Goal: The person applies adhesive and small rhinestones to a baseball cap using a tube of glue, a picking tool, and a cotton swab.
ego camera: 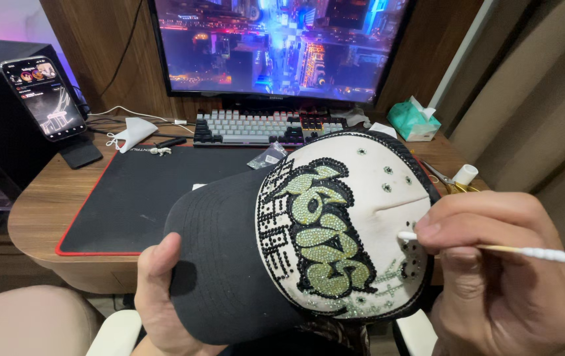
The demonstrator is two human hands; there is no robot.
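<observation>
— Where the cap (309, 244) sits tilted above the surface (38, 198), which hand is nearer its white front?
— The right hand (493, 277), pinched closed on a cotton swab (486, 247); the swab lies crosswise, its tip touching the panel's right edge.
— And the left hand (164, 296)?
— Closed around the black brim from below.

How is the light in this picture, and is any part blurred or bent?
Head view: the rhinestone-decorated black-and-white cap is evenly lit and sharp; the bright monitor screen glows blue and leans, bent by the wide lens; the right hand and cotton swab are sharp.
</observation>
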